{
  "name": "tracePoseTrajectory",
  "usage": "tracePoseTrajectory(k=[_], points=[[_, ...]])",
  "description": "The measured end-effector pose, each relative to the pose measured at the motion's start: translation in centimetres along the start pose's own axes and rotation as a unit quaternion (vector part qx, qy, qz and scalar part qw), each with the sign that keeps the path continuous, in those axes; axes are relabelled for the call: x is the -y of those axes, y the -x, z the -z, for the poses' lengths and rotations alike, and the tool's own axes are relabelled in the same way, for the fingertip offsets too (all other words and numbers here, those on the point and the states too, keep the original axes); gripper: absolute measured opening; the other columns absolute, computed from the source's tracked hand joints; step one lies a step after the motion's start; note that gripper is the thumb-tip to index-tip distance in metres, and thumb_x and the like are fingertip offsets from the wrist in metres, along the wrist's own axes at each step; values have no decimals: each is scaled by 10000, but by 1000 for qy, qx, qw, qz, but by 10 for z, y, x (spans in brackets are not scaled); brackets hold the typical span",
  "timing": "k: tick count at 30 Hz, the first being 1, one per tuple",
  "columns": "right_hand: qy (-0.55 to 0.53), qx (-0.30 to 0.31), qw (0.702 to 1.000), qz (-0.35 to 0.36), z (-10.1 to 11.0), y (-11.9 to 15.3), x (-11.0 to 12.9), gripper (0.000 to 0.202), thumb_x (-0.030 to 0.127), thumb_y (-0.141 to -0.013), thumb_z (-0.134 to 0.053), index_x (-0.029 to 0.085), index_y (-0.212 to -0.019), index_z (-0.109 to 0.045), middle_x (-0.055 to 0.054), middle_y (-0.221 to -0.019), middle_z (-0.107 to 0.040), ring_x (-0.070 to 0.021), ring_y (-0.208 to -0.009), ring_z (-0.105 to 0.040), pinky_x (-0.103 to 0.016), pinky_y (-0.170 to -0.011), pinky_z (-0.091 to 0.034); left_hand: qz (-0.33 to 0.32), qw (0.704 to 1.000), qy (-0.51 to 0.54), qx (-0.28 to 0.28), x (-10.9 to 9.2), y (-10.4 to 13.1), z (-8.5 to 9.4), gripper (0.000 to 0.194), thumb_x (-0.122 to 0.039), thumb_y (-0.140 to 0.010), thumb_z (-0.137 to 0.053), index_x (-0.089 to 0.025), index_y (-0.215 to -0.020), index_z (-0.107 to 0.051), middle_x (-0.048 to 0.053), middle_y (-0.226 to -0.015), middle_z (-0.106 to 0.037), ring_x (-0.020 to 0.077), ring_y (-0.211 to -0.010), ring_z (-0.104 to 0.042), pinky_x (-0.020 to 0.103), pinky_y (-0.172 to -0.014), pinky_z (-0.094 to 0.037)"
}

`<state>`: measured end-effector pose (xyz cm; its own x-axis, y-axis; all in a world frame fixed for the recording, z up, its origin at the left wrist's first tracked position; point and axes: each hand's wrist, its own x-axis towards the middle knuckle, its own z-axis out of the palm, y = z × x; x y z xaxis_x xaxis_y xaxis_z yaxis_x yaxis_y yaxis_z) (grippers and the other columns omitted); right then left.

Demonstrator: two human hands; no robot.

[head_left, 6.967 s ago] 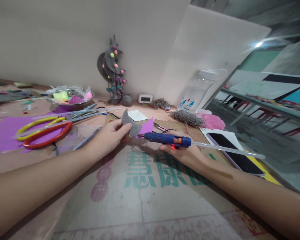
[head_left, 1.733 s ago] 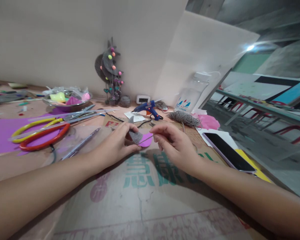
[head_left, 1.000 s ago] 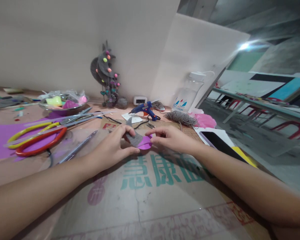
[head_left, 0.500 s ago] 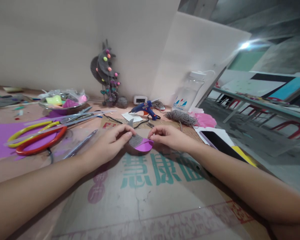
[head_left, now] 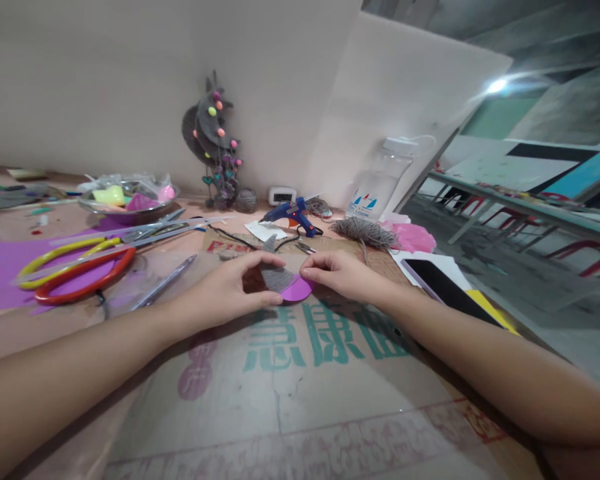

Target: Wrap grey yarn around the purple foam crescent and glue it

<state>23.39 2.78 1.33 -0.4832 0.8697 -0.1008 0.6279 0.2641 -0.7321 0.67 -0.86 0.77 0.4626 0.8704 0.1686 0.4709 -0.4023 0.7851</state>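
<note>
A purple crescent cutout [head_left: 298, 289], its left part wrapped in grey yarn, is between my two hands just above the plastic-covered cardboard. My left hand [head_left: 235, 283] spans the grey part, with the index finger along its upper edge and the thumb against the lower edge. At the crescent's right end, my right hand [head_left: 343, 273] pinches with thumb and index finger at the upper edge of the purple part. Whether loose yarn sits in that pinch is too small to make out. A grey tip of the crescent sticks up behind my left fingers.
Behind my hands lie a blue glue gun [head_left: 295, 215] and a grey yarn bundle [head_left: 365, 231]. Scissors [head_left: 85, 273] and a pen [head_left: 165, 283] lie left. A water bottle [head_left: 380, 180] and a phone [head_left: 450, 293] are right. A decorated grey moon [head_left: 213, 133] leans on the wall.
My left hand has opened from a pinch at the upper edge to a wider hold, its thumb now at the lower edge. The crescent and right hand have shifted slightly right.
</note>
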Motion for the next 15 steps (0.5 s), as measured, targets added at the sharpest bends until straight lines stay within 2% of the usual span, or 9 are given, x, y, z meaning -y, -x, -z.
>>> tracePoseTrajectory(k=[3,7,15], points=[[-39,7,999,-29,0,0,-3,277,447,-826,-520,174,-813,-567,47,-564,-493,-72,-457,-424,-195,-421,-304,-23,999,-37,13,-3,1,-1,403,-196,-751,-627,-200,-1147,-554,13,-984,-648,120,-759,-600,215,-653,-461],[-47,9,998,-28,0,0,-1,276,449,-826,-535,176,-792,-561,55,-539,-493,-59,-435,-414,-188,-421,-298,-40,998,-58,0,1,1,-3,366,-189,-770,-595,-184,-1133,-554,24,-1002,-643,119,-768,-600,215,-651,-459],[-77,10,996,-34,-1,-1,-3,254,425,-830,-537,177,-780,-539,65,-512,-474,-46,-401,-395,-182,-410,-285,-44,996,-73,-17,2,-1,-5,324,-179,-766,-586,-190,-1088,-615,10,-884,-661,106,-673,-584,206,-611,-462]])
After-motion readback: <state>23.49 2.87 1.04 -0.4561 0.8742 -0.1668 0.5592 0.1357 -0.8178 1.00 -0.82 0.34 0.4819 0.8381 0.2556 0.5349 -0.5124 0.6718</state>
